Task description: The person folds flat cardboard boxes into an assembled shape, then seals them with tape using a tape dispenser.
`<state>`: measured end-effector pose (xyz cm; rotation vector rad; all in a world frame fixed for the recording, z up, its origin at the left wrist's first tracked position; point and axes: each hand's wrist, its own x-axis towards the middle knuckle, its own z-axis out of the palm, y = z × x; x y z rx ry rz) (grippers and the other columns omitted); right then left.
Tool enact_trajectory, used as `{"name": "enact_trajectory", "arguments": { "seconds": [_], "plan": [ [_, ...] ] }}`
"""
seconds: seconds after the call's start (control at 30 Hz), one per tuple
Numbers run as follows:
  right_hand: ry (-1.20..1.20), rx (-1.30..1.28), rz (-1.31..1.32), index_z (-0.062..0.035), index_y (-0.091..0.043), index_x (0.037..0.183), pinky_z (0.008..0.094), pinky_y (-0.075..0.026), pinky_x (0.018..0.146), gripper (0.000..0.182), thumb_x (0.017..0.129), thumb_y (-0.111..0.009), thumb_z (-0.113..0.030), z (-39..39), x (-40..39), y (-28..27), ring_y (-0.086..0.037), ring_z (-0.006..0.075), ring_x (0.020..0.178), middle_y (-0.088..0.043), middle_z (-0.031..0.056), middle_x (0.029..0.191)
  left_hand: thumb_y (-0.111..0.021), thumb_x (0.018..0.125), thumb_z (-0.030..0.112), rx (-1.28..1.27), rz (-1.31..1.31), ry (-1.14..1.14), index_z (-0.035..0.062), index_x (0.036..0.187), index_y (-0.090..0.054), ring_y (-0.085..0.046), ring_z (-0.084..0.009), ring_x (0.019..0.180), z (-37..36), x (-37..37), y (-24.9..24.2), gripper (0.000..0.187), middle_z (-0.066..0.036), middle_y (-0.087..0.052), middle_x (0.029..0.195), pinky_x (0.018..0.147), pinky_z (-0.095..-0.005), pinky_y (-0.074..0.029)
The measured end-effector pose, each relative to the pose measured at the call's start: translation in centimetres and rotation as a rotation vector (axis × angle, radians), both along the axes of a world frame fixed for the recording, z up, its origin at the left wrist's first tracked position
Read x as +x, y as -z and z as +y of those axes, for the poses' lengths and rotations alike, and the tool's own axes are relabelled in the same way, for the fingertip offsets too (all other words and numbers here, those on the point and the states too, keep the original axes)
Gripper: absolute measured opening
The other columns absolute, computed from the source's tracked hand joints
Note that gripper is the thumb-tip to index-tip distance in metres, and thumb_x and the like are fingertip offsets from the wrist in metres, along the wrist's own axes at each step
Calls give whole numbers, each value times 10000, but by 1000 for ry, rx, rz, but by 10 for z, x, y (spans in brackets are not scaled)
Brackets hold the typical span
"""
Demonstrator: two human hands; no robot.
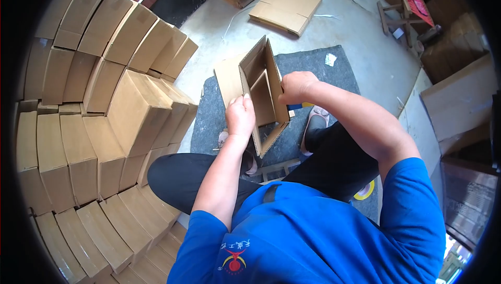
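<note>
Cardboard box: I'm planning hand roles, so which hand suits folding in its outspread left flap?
Probably the left hand: it touches the box beside that flap, while the right hand is at the opposite wall.

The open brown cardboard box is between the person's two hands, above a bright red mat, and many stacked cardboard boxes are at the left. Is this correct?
Not the mat's colour: the head view shows a dark blue-grey mat. The open brown cardboard box is between the left hand and right hand, with stacked cardboard boxes at the left.
</note>
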<state>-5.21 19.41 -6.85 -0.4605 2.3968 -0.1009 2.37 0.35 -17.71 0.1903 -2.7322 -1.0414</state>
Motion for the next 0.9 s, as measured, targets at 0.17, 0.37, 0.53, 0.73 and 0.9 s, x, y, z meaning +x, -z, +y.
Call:
{"name": "enact_trajectory", "arguments": {
  "seconds": [0.17, 0.37, 0.53, 0.73, 0.9],
  "plan": [
    [-80, 104, -49, -72, -741, 1064, 355, -546, 884, 340, 823, -614, -275, -6, 28, -18, -709, 236, 1011, -736, 126, 1065, -495, 974, 293, -46, -27, -57, -34, 822, -664, -631, -439, 858, -40, -48, -8, 398, -265, -659, 861, 812, -489, -485],
    [-31, 64, -108, -84, -738, 1087, 353, -530, 913, 333, 855, -584, -266, -1, 25, 19, -690, 249, 1063, -729, 121, 1103, -443, 978, 315, -96, -140, -115, -20, 850, -683, -636, -456, 919, -21, -68, 24, 432, -272, -669, 924, 867, -511, -493],
    [-35, 24, -121, -81, -728, 1117, 363, -520, 930, 386, 895, -586, -364, -4, 26, 26, -679, 259, 1087, -720, 118, 1133, -496, 967, 237, -215, -86, -131, 9, 1259, -599, -587, -408, 1144, -17, -48, 0, 385, -231, -597, 1268, 988, -475, -464],
    [-27, 61, -139, -101, -722, 1157, 367, -513, 948, 412, 926, -578, -410, -6, 23, 30, -669, 259, 1113, -715, 105, 1163, -468, 1010, 249, -166, -300, 550, -30, 1303, -562, -528, -377, 1281, 21, 50, -50, 416, -234, -600, 1305, 1113, -451, -390],
    [36, 56, -146, -103, -719, 1172, 364, -509, 960, 414, 945, -572, -417, -9, 27, 28, -663, 261, 1129, -712, 100, 1176, -468, 1012, 364, -451, -343, 408, 0, 1263, -615, -587, -365, 1165, 30, 70, -31, 467, -190, -646, 1238, 1011, -472, -405]
  ]
}}
